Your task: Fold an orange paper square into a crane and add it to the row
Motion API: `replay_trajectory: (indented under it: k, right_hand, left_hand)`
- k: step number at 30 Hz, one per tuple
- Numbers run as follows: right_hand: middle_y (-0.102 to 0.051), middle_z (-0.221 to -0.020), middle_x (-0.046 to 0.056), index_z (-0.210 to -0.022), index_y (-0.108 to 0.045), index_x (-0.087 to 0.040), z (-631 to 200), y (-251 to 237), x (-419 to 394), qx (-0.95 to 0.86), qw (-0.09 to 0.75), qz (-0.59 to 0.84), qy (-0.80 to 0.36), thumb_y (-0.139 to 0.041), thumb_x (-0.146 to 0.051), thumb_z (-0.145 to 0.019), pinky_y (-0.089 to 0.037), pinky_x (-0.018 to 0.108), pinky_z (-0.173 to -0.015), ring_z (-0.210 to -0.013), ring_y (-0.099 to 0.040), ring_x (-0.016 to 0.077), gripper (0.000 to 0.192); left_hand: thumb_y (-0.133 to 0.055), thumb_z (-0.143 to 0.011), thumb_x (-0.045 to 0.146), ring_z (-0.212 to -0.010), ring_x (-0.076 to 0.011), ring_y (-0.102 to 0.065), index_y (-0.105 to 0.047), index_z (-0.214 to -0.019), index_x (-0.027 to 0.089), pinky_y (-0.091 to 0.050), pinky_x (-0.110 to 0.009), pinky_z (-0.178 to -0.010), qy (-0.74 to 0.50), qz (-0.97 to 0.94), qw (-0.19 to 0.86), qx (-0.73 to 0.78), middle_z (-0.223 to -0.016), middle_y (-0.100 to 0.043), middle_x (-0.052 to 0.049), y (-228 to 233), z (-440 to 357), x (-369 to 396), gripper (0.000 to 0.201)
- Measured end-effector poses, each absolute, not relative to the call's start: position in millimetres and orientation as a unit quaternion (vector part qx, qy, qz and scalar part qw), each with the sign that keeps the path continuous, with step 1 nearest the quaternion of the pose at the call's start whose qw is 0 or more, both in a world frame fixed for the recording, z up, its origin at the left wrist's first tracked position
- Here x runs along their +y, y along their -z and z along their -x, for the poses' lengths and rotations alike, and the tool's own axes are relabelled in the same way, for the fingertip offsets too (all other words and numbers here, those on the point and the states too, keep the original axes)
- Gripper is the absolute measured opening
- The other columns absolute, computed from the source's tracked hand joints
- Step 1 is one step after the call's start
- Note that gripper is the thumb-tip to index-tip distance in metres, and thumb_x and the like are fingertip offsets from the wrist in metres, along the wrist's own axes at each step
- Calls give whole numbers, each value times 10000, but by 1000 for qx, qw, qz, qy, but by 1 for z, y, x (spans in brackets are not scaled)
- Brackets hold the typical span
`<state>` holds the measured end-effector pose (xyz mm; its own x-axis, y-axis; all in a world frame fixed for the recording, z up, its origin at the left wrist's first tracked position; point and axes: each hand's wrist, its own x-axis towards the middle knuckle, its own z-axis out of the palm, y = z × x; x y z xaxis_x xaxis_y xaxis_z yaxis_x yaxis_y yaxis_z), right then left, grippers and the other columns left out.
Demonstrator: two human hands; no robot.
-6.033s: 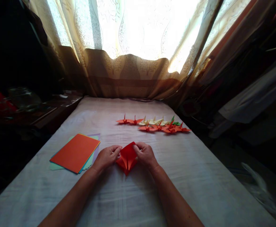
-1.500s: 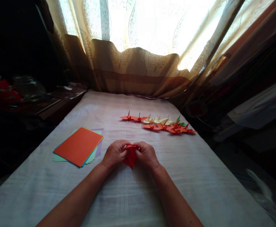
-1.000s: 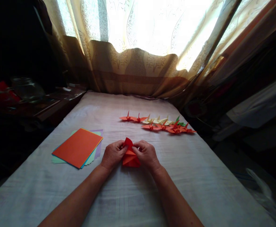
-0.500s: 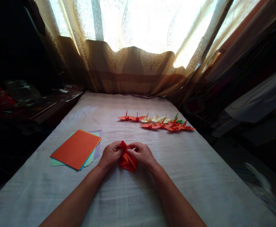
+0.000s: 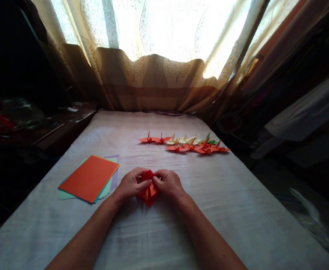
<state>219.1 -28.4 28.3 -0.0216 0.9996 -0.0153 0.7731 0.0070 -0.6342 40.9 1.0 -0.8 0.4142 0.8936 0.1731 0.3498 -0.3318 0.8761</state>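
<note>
Between my hands is a red piece of origami paper (image 5: 149, 195), partly folded, with its lower point toward me. My left hand (image 5: 131, 183) pinches its upper left side, the thumb lying across the front. On the upper right, my right hand (image 5: 168, 183) grips the paper between thumb and fingers. Fingers behind the paper are hidden. To the left lies a stack of coloured paper sheets (image 5: 89, 178), an orange one on top. Beyond my hands, several folded paper cranes (image 5: 191, 147) in orange-red, cream and green sit in rows.
A pale checked sheet (image 5: 220, 217) covers the bed-like surface. A dark side table (image 5: 65, 122) with a clear jar (image 5: 23, 112) is at the left. Behind hangs a patterned curtain (image 5: 153, 75); clothes (image 5: 302, 108) hang at the right.
The red paper has turned and its folds have shifted; its lower point now faces me. My left thumb has moved across its front. The whole view has shifted slightly.
</note>
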Motion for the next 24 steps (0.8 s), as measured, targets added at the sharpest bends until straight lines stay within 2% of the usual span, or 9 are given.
replay_trajectory:
  k: [3, 6, 9, 11, 13, 16, 20, 24]
  right_hand:
    - [-760, -776, -14, -855, -786, -295, -225, -32, -29, -693, 196, 649, -244, -609, -263, -822, -383, 231, -616, -719, -658, 144, 183]
    - [-748, -781, -19, -897, -780, -293, -235, -38, -30, -718, 162, 623, -264, -648, -251, -800, -403, 232, -627, -714, -653, 143, 169]
    - [-734, -922, -3, -1036, -739, -268, -242, -46, -34, -750, 184, 581, -257, -708, -245, -766, -454, 236, -693, -786, -654, 145, 273]
    - [-710, -1027, 9, -1138, -694, -268, -243, -49, -36, -784, 216, 527, -246, -728, -220, -759, -480, 237, -739, -847, -654, 143, 384]
    - [-699, -1078, 15, -1135, -699, -285, -241, -49, -36, -817, 237, 474, -229, -729, -212, -781, -494, 242, -790, -907, -658, 148, 363]
    - [-728, -1047, 19, -1016, -751, -290, -237, -44, -34, -841, 256, 440, -180, -720, -230, -825, -493, 254, -847, -951, -670, 164, 203]
    - [-756, -978, 15, -974, -761, -280, -236, -35, -29, -844, 279, 438, -133, -689, -228, -859, -501, 247, -801, -875, -692, 159, 146]
    - [-762, -935, 27, -942, -761, -257, -234, -28, -27, -837, 304, 441, -112, -668, -231, -873, -505, 240, -783, -842, -698, 157, 119]
  left_hand:
    - [-626, -776, 224, -887, -188, -666, -709, -959, 198, -537, -291, -799, -333, -763, 343, 436, -948, -710, -40, 3, -45, -2, 202]
    - [-605, -723, 118, -874, -176, -658, -702, -1005, 211, -530, -288, -808, -330, -763, 336, 442, -943, -709, -24, 3, -48, -5, 313]
    - [-578, -706, 74, -870, -172, -651, -686, -1083, 212, -521, -300, -832, -326, -774, 317, 441, -950, -710, -19, 2, -50, -8, 415]
    - [-567, -714, 71, -888, -176, -651, -682, -1084, 211, -518, -310, -851, -325, -787, 301, 430, -972, -713, -21, 2, -51, -9, 412]
    - [-577, -730, 85, -937, -188, -651, -679, -1082, 216, -512, -327, -886, -326, -802, 281, 415, -1017, -715, -26, 3, -51, -10, 389]
    - [-629, -768, 151, -1075, -226, -623, -635, -1185, 225, -475, -386, -979, -319, -822, 216, 419, -1146, -693, -56, 8, -48, -13, 424]
    - [-688, -808, 331, -1284, -294, -507, -499, -1366, 211, -379, -481, -1082, -261, -830, 118, 478, -1367, -581, -118, 21, -41, -22, 602]
    - [-690, -815, 423, -1387, -332, -391, -343, -1477, 186, -322, -509, -1117, -218, -832, 62, 507, -1484, -463, -153, 30, -32, -38, 783]
